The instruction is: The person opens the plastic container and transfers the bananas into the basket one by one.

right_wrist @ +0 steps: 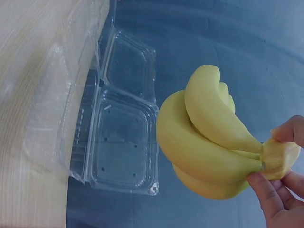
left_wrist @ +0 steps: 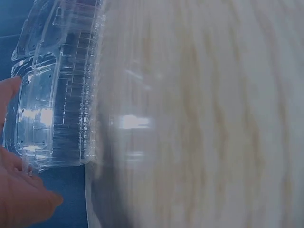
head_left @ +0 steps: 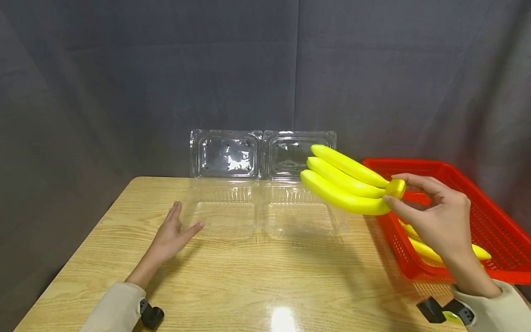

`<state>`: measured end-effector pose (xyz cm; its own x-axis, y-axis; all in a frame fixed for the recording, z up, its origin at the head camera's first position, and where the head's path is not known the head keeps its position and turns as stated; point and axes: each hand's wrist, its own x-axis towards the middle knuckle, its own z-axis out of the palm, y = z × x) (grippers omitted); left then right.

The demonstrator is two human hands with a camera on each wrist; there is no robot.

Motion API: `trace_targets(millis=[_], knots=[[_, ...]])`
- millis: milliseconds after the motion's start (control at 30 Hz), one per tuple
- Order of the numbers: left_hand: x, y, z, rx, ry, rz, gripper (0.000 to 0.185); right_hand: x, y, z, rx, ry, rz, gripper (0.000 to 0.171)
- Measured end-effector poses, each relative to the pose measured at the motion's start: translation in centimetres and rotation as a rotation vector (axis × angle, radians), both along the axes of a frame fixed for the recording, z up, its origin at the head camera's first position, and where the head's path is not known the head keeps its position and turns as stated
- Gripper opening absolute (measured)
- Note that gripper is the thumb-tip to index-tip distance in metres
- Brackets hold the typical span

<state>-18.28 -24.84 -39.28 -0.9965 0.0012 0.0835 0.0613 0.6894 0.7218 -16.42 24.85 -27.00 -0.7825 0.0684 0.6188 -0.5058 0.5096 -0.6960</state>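
**Banana bunch in the air, on its way from basket to clear tray**

The bunch of bananas (head_left: pixel 346 184) is held off the table, above the right part of the far edge and just in front of the right-hand compartment of the clear plastic container (head_left: pixel 263 184). The right hand (head_left: pixel 435 216) has it by the stem end only: thumb and fingertips pinch the stubby yellow crown, while the fruit juts out to the left, unsupported. The wrist view shows the same pinch, with the fingertips (right_wrist: pixel 266 190) closed on the crown and nothing under the fruit.

By the look of it, this is the carrying step: the bunch is out of the red basket (head_left: pixel 498 216) and not yet set down. A next move would call for lowering the fruit over an open compartment and keeping the pinch firm, since a bunch held by one end may swing or droop.

The bunch is bright, even yellow, smooth and slightly glossy, with three curved fingers showing in the head view, joined at a short blunt crown. It may be an imitation; I cannot tell.

The container lies open along the far edge of the wooden table (head_left: pixel 249 286), two shallow trays flat and two lids standing behind them. The left hand (head_left: pixel 174 230) rests flat on the table with straight fingers, touching the container's left side. More yellow bananas (head_left: pixel 423 249) lie in the red basket at the right edge.
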Motion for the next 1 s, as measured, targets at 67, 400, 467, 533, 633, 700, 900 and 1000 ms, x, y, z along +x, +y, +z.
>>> trace_targets(millis=[67,400,467,533,633,700,900,1000], knots=[[0.0,0.0,-0.2,-0.015,0.008,-0.006,0.104,0.2,0.3,0.2,0.001,0.000,-0.011,0.038],[0.2,0.0,-0.4,-0.033,-0.007,-0.023,0.109,0.8,2.0,0.4,0.008,-0.006,-0.068,0.038],[0.2,0.0,-0.4,-0.033,-0.007,-0.023,0.110,0.8,2.4,0.4,0.013,-0.014,-0.094,0.038],[0.1,0.0,-0.5,-0.035,-0.009,-0.021,0.112,0.8,2.7,0.4,0.017,-0.021,-0.123,0.038],[0.0,0.0,-0.6,-0.036,-0.011,-0.020,0.114,0.8,3.3,0.4,0.019,-0.036,-0.152,0.037],[0.0,0.0,-0.7,-0.041,-0.010,-0.016,0.115,0.8,3.7,0.4,0.021,-0.051,-0.168,0.037],[-0.2,0.0,-0.8,-0.051,-0.011,-0.011,0.115,0.8,4.7,0.1,0.039,-0.110,-0.224,0.038],[-0.3,0.0,-0.7,-0.047,-0.019,-0.008,0.115,0.8,5.2,0.0,0.043,-0.133,-0.249,0.041]])
